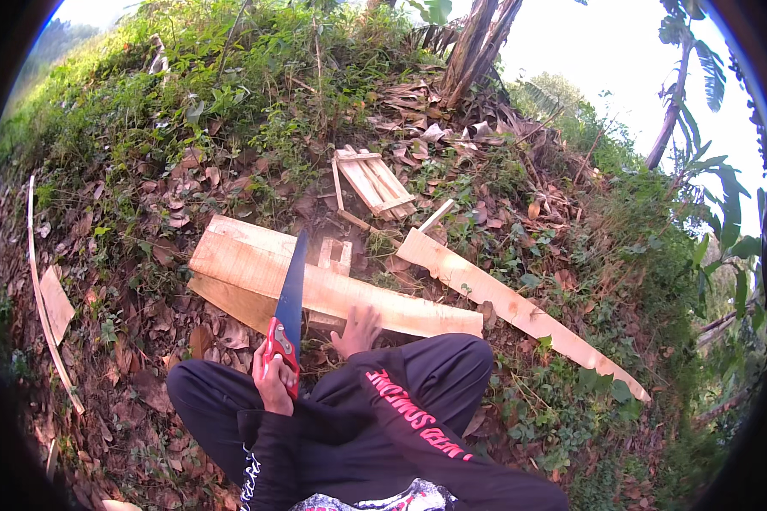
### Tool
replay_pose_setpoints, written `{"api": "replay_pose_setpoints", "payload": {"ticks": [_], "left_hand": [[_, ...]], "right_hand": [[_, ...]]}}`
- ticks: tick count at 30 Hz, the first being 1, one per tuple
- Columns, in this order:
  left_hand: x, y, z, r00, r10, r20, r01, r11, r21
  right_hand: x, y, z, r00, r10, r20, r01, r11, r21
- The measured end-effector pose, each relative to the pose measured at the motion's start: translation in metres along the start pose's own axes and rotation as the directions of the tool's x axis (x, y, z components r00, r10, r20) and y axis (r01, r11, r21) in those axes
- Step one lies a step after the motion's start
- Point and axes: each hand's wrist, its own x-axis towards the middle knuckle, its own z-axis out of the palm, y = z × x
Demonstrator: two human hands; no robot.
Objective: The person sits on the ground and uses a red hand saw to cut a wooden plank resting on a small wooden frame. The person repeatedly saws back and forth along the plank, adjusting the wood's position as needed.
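Handsaw (288,315): judged light, blade (294,277) springy; hold six-o'clock red handle (278,335), left hand (272,383) fingers clamped there. Plank (392,310) judged stiff; right hand (357,333), fingers apart, five-o'clock edge.

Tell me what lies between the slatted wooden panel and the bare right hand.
In the head view, a broad pale wooden plank and, beyond it, a thin wooden strip lie between the right hand and panel.

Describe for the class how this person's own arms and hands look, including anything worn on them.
Both arms are in long, loose black sleeves. The left sleeve carries white lettering; the right sleeve has a line of larger pinkish-red lettering along it. The left hand and right hand are bare, with no gloves.
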Motion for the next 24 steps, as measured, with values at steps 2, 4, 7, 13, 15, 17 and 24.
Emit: {"api": "replay_pose_setpoints", "payload": {"ticks": [2,4,7,13,15,17,24], "left_hand": [[-0.001,0.005,0.000,1.000,-0.002,-0.003,0.002,1.000,0.017],[-0.001,0.004,0.006,1.000,-0.009,-0.017,0.010,1.000,0.028],[0.002,0.000,-0.001,1.000,0.010,0.006,-0.010,0.996,0.087],[0.000,-0.001,0.006,0.999,0.009,0.041,-0.017,0.981,0.193],[0.000,0.002,0.010,0.997,0.027,0.068,-0.044,0.964,0.261],[0.000,0.008,0.014,0.993,0.051,0.106,-0.086,0.931,0.354],[-0.003,0.028,0.011,0.969,0.083,0.234,-0.237,0.594,0.769]], "right_hand": [[-0.002,-0.007,0.002,1.000,0.015,0.003,-0.016,1.000,0.014],[0.006,-0.001,0.000,0.998,0.052,-0.029,-0.049,0.994,0.099],[0.019,0.001,0.001,0.978,0.043,-0.204,-0.022,0.994,0.105],[0.091,0.026,0.006,0.851,0.304,-0.429,-0.214,0.945,0.246],[0.110,0.025,0.008,0.835,0.435,-0.338,-0.354,0.894,0.275],[0.121,0.013,0.005,0.854,0.456,-0.250,-0.396,0.882,0.256],[0.118,-0.032,-0.008,0.893,0.446,-0.065,-0.446,0.895,0.007]]}}
